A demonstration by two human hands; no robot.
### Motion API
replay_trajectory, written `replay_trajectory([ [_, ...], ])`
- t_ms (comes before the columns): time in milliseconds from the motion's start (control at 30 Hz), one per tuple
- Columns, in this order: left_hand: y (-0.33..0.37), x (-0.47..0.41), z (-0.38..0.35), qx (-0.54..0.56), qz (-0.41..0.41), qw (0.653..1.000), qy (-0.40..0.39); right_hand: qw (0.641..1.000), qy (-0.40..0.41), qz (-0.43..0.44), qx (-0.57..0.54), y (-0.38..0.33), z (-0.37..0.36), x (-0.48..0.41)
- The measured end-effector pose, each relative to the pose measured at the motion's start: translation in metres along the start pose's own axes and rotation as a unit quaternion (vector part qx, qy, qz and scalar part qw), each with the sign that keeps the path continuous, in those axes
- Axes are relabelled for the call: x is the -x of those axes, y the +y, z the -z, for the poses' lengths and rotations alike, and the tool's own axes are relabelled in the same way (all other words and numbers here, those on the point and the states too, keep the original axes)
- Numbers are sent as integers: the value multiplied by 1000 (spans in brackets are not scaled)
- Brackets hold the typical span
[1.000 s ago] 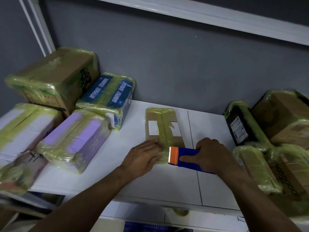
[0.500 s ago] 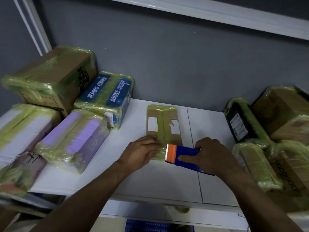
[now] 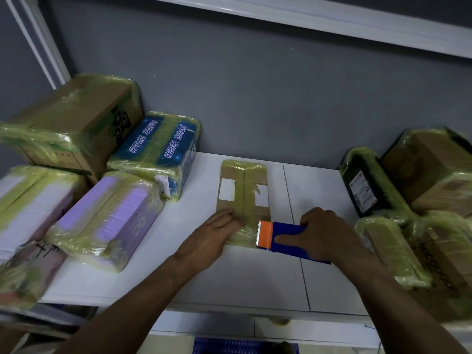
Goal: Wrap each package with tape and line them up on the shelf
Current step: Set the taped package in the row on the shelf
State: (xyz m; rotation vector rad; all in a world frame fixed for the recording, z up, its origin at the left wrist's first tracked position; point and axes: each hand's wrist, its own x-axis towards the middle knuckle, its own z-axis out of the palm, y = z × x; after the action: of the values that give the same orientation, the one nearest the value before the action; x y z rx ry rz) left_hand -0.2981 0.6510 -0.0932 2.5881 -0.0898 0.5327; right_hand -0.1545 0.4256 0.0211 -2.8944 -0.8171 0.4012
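A flat brown package with white labels and yellowish tape strips lies in the middle of the white shelf. My left hand presses flat on its near left corner. My right hand grips a blue tape dispenser. Its orange toothed blade sits at the package's near right edge.
Taped packages crowd the left: a brown box, a blue one, a purple one, a white one. On the right sit a black package and brown taped boxes. A grey wall stands behind, and another shelf edge runs above.
Both hands and the dispenser stay at the package's near end. The dispenser blade has slid slightly left along that edge.
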Motion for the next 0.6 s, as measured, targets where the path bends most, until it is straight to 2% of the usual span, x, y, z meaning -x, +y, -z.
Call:
replay_trajectory([
  [100,4,-2,0,-14,-19,1000,1,1000,-4,2,-1,1,-1,-2],
  [200,10,-9,-1,11,14,1000,10,1000,-1,4,-1,4,-6,-3],
  [400,16,-20,-7,-13,50,999,-13,1000,4,-7,-4,5,-11,3],
  [600,6,-19,3,6,22,999,-35,999,-1,6,-50,2,-13,14],
])
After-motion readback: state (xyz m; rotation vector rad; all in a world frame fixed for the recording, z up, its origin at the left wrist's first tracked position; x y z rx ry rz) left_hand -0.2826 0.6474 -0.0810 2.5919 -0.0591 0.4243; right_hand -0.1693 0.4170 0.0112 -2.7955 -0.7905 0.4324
